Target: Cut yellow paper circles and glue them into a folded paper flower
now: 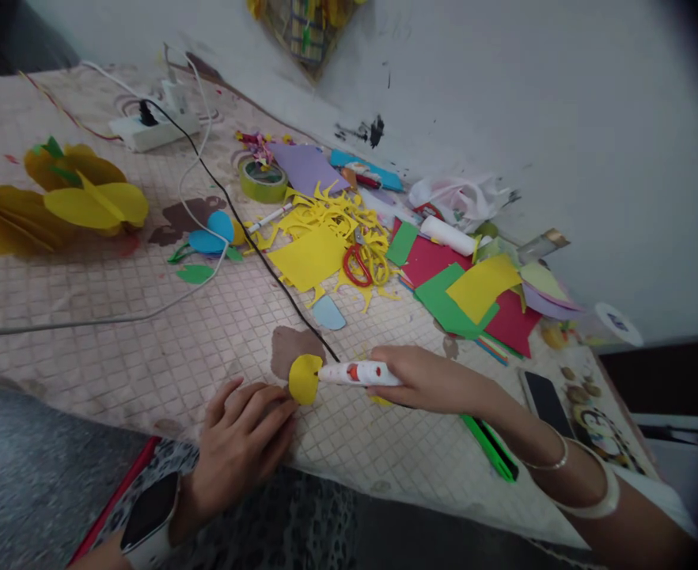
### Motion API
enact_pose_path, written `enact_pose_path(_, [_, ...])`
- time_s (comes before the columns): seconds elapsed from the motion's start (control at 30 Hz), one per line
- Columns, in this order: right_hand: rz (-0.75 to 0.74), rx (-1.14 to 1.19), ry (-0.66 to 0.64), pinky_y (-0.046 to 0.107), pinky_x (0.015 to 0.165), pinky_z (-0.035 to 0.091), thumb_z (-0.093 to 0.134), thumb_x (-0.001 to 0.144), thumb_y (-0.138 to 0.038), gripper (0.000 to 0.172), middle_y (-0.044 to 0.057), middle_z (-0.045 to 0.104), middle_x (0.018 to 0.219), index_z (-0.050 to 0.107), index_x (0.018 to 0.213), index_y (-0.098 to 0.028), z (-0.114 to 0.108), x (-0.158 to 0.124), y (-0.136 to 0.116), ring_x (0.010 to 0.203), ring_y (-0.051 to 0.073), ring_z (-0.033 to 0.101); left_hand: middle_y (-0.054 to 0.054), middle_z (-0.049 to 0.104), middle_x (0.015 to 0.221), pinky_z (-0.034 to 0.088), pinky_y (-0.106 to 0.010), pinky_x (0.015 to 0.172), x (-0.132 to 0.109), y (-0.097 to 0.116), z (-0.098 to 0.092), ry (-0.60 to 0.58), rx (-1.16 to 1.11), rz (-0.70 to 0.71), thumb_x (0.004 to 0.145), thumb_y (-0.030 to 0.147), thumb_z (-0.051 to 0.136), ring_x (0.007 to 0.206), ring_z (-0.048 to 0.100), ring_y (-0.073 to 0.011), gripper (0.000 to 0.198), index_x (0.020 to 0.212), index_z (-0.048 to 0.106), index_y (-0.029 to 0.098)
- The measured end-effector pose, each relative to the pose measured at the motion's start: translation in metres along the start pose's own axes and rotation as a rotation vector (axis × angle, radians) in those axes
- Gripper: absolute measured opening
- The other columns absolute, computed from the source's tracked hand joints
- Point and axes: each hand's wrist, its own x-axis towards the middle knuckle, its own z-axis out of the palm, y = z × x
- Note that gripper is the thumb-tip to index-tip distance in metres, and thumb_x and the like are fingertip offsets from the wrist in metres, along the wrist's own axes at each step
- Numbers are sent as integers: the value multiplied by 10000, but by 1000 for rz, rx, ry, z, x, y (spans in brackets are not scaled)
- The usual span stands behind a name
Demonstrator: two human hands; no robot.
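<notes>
My right hand (420, 378) is closed around a white glue gun (358, 373) with red marks on it. Its narrow tip points left and meets the right edge of a small round yellow paper piece (305, 380). A black cord runs from the power strip to the gun. My left hand (248, 427) lies on the table with its fingers stretched out, the fingertips at the lower left edge of the yellow piece. Another bit of yellow paper (380, 400) shows partly under my right hand. A bright green object (491, 450) lies below my right wrist.
Behind my hands lie yellow paper scraps (331, 210), red-handled scissors (356, 265), a roll of tape (263, 180) and coloured sheets (456, 297). Yellow paper shapes (96, 204) stand left, near a power strip (153, 131). A phone (544, 402) rests at right.
</notes>
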Motion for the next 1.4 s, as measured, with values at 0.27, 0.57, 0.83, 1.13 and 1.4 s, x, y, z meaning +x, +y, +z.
enact_pose_path(0.27, [50, -55, 379, 266, 664, 447, 504, 922, -386, 306, 35, 668, 914, 563, 1135, -175, -18, 7, 48, 764, 173, 594, 17, 726, 913, 366, -417, 879, 14, 1, -13, -117, -135, -140, 876, 272, 539, 885, 630, -202, 137, 903, 672, 294])
enact_pose_path(0.57, [163, -308, 544, 467, 938, 370, 492, 792, -60, 389, 196, 569, 1253, 575, 1168, -110, -16, 47, 107, 1166, 344, 466, 2, 699, 716, 426, -271, 467, 68, -21, -5, -308, -143, -384, 767, 181, 497, 575, 660, -183, 219, 983, 506, 219])
enact_pose_path(0.83, [287, -208, 681, 417, 847, 426, 477, 872, -182, 227, 155, 633, 1053, 573, 1073, -138, 22, -14, 50, 1000, 293, 556, 21, 670, 653, 406, -284, 494, 73, -15, 2, -413, -130, -429, 700, 148, 514, 583, 652, -202, 322, 1010, 480, 225])
enact_pose_path(1.13, [407, 74, 718, 311, 727, 475, 594, 845, -240, 52, 55, 645, 881, 581, 845, -190, 105, -29, 7, 833, 205, 614, 27, 655, 648, 434, -292, 518, 55, 32, -4, -465, -195, -485, 703, 197, 500, 552, 626, -185, 286, 982, 443, 214])
enact_pose_path(1.4, [443, 146, 789, 305, 661, 440, 550, 778, -73, 146, 46, 612, 749, 530, 698, -194, 103, -30, 9, 741, 206, 590, 32, 618, 678, 472, -315, 597, 42, 24, -29, -428, -278, -487, 771, 308, 482, 583, 592, -164, 220, 973, 472, 223])
